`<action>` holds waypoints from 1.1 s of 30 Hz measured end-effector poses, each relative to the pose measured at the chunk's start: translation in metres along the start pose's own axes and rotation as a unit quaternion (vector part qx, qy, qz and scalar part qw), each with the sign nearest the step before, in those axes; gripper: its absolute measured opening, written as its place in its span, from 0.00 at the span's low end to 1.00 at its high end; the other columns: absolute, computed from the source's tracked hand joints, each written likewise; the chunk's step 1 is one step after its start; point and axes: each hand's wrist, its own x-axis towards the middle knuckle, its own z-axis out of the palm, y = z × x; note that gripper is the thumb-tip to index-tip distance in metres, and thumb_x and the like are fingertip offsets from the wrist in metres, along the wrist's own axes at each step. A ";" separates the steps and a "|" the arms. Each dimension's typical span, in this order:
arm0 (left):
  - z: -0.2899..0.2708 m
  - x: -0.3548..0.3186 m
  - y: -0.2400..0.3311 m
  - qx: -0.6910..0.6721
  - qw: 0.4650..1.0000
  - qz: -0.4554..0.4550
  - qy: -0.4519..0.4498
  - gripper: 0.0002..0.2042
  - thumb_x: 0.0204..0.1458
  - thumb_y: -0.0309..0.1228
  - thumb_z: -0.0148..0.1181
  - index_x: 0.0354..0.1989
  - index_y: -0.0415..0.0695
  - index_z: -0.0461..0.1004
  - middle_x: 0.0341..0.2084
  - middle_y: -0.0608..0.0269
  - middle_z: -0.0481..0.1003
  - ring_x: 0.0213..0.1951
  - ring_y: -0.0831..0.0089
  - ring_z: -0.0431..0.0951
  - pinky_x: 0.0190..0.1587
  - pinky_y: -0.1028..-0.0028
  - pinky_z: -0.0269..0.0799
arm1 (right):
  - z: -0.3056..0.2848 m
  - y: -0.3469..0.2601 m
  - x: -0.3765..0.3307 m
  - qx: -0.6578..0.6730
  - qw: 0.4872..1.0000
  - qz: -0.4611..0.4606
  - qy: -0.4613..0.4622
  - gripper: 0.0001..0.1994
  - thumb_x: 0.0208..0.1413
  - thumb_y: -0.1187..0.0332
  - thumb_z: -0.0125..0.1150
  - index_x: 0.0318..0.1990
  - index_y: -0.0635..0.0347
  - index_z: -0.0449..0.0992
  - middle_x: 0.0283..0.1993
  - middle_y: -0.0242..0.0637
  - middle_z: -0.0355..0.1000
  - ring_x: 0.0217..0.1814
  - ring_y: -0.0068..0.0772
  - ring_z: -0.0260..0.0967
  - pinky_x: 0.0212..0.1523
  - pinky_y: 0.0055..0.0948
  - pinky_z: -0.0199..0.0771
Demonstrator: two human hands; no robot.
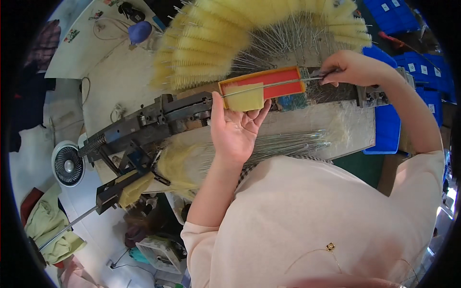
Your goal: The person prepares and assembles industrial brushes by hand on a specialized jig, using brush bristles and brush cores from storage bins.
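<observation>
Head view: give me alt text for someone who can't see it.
The left hand holds a yellow bristle tuft against a red tray, while the right hand pinches a wire laid across it. Finished yellow brushes fan out behind.

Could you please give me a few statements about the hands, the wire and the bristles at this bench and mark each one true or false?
1. The left hand holds a pad of yellow bristles at the red tray. True.
2. The right hand rests on the small fan. False: it pinches the end of a twisted wire that lies across the tray.
3. Finished yellow brushes are fanned out behind the tray. True.
4. The bins on the right are green. False: the bins are blue.
</observation>
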 end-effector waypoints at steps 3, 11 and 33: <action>-0.005 0.001 0.002 -0.006 0.998 -0.007 -0.057 0.35 0.54 0.59 0.33 0.55 0.39 0.61 0.50 0.57 0.67 0.53 0.64 0.66 0.63 0.59 0.49 | 0.016 -0.007 -0.009 0.053 0.990 -0.043 0.120 0.09 0.49 0.73 0.58 0.38 0.66 0.73 0.33 0.38 0.72 0.34 0.28 0.69 0.35 0.25 0.67; 0.000 -0.005 0.006 -0.076 0.992 -0.078 -0.061 0.37 0.51 0.63 0.32 0.58 0.43 0.58 0.55 0.56 0.62 0.56 0.60 0.63 0.63 0.55 0.46 | 0.071 -0.061 -0.005 -0.159 0.852 -0.212 0.451 0.14 0.40 0.76 0.56 0.39 0.55 0.73 0.34 0.35 0.68 0.41 0.33 0.65 0.42 0.34 0.63; 0.005 -0.003 0.004 0.037 0.999 -0.023 -0.016 0.40 0.51 0.64 0.31 0.60 0.41 0.52 0.57 0.50 0.60 0.58 0.55 0.61 0.62 0.56 0.47 | 0.052 -0.049 0.023 -0.288 0.858 -0.233 0.356 0.07 0.40 0.67 0.59 0.30 0.45 0.74 0.27 0.23 0.64 0.38 0.27 0.63 0.48 0.37 0.57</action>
